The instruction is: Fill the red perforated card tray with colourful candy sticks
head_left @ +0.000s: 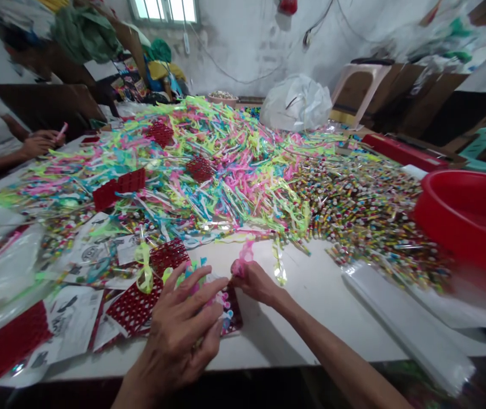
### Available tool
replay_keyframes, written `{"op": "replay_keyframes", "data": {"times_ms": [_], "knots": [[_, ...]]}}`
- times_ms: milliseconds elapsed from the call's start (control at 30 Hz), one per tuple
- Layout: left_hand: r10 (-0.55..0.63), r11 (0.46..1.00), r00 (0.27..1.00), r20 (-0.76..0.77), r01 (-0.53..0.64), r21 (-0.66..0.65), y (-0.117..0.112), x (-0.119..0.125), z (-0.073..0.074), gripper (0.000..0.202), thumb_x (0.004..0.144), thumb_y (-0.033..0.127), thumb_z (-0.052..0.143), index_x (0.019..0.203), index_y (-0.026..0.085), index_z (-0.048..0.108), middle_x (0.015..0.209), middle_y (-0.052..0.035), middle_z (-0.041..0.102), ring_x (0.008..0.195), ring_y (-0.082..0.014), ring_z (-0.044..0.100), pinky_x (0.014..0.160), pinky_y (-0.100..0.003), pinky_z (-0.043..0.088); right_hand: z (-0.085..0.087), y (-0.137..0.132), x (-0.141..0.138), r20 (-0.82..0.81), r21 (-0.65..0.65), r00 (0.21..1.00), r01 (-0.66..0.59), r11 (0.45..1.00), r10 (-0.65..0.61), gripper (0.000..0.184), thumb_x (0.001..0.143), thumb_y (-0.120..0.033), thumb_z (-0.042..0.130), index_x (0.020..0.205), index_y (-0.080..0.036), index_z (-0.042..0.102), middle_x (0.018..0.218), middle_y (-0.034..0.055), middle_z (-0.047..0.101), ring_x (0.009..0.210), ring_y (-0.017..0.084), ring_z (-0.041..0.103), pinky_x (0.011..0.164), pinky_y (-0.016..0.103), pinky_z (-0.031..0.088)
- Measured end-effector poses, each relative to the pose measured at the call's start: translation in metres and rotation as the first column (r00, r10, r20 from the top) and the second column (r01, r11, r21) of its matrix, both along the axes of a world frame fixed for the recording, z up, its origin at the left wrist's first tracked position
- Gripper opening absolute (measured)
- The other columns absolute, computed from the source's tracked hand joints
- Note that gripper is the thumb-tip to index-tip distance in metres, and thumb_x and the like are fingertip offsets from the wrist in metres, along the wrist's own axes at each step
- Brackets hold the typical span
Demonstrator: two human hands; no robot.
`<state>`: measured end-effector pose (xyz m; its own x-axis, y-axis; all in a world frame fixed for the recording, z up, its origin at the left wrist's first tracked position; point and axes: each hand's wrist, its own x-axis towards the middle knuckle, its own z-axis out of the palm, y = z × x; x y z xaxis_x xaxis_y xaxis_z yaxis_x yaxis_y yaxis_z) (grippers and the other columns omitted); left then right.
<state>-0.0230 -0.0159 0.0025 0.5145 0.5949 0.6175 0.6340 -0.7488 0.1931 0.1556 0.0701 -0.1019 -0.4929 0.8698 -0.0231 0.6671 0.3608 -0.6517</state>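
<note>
Our right hand (255,282) pinches a pink crinkled plastic strip (243,258) in a narrow grip; our left hand (183,329) presses bundled strips onto a red perforated plastic tray (134,309) on the white surface (311,295), near a heap of neon plastic strips (209,153) and a red round plastic basin (468,218).

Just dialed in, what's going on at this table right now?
A person sits at a white table heaped with bright plastic strips and small coloured pieces. The right hand pinches a pink strip at its fingertips. The left hand rests over a red perforated tray, fingers on small coloured items there; whether its grip is closed on one is unclear. A red basin sits at the right. Another person's hands work at the far left.
</note>
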Motion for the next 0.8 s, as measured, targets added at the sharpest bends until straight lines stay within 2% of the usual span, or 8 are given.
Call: {"op": "replay_keyframes", "data": {"times_ms": [100,200,333,433,500,600,700,800], "knots": [[0.009,1.0,1.0,-0.024,-0.01,-0.023,0.002,0.002,0.0,0.022,0.076,0.009,0.053,0.092,0.02,0.064,0.118,-0.005,0.065,0.122,-0.0264,0.049,0.108,-0.055,0.03,0.008,0.0,-0.012,0.262,0.068,0.962,-0.098,0.993,0.077,0.015,0.082,-0.013,0.047,0.089,-0.014,0.059,0.08,0.0095,0.066,0.068,0.019,0.058,0.058,0.027,0.033],[0.009,1.0,0.998,-0.06,-0.011,-0.025,0.003,0.001,0.0,0.02,0.076,0.01,0.053,0.089,0.021,0.063,0.126,-0.0058,0.06,0.123,-0.0265,0.048,0.108,-0.056,0.029,0.014,0.0,-0.02,0.348,0.094,0.927,-0.182,0.979,0.139,0.022,0.084,-0.013,0.042,0.101,-0.015,0.057,0.09,0.0119,0.068,0.077,0.023,0.062,0.06,0.028,0.036],[0.014,1.0,0.996,-0.093,-0.015,-0.011,0.0,-0.001,0.002,0.019,0.077,0.011,0.053,0.089,0.021,0.063,0.129,-0.0061,0.057,0.126,-0.0263,0.045,0.109,-0.054,0.029,0.015,-0.004,-0.019,0.375,0.086,0.917,-0.183,0.979,0.138,0.022,0.085,-0.013,0.042,0.102,-0.015,0.056,0.09,0.013,0.068,0.079,0.023,0.063,0.06,0.029,0.037],[0.022,1.0,0.989,-0.148,-0.022,-0.002,-0.002,-0.003,0.005,0.019,0.079,0.013,0.053,0.093,0.021,0.063,0.13,-0.0073,0.056,0.128,-0.0267,0.042,0.109,-0.054,0.026,0.013,-0.005,-0.015,0.329,0.113,0.94,-0.135,0.984,0.092,0.022,0.084,-0.013,0.042,0.098,-0.015,0.058,0.088,0.0113,0.068,0.075,0.021,0.062,0.059,0.028,0.035],[0.037,0.999,0.982,-0.187,-0.034,0.015,-0.003,-0.004,0.009,0.022,0.081,0.017,0.054,0.101,0.022,0.062,0.136,-0.008,0.051,0.131,-0.0274,0.038,0.109,-0.053,0.025,0.013,-0.003,-0.014,0.301,0.083,0.951,-0.102,0.991,0.073,0.018,0.083,-0.016,0.045,0.09,-0.016,0.062,0.083,0.0093,0.068,0.072,0.019,0.061,0.057,0.027,0.033],[0.084,0.996,0.965,-0.25,-0.083,0.015,-0.001,-0.005,0.015,0.038,0.084,0.029,0.054,0.122,0.023,0.054,0.143,-0.0092,0.042,0.133,-0.0288,0.035,0.107,-0.052,0.024,0.012,0.002,-0.015,0.306,0.036,0.949,-0.084,0.996,0.069,0.016,0.082,-0.023,0.049,0.082,-0.017,0.065,0.081,0.009,0.068,0.07,0.018,0.06,0.056,0.026,0.032],[0.124,0.991,0.943,-0.308,-0.135,-0.013,0.005,-0.004,0.018,0.052,0.086,0.039,0.051,0.135,0.023,0.043,0.144,-0.0089,0.041,0.132,-0.0296,0.035,0.105,-0.049,0.026,0.008,0.001,-0.018,0.326,0.053,0.945,-0.059,0.997,0.039,0.021,0.084,-0.026,0.047,0.086,-0.016,0.066,0.085,0.0117,0.069,0.073,0.02,0.062,0.06,0.027,0.035],[0.107,0.993,0.941,-0.322,-0.118,-0.014,0.011,-0.004,0.014,0.056,0.086,0.041,0.05,0.138,0.022,0.04,0.144,-0.0077,0.041,0.131,-0.0286,0.037,0.105,-0.045,0.029,0.003,-0.006,-0.023,0.335,0.096,0.942,-0.068,0.993,0.033,0.021,0.084,-0.021,0.047,0.09,-0.015,0.065,0.088,0.013,0.07,0.079,0.022,0.064,0.062,0.028,0.039]]}}
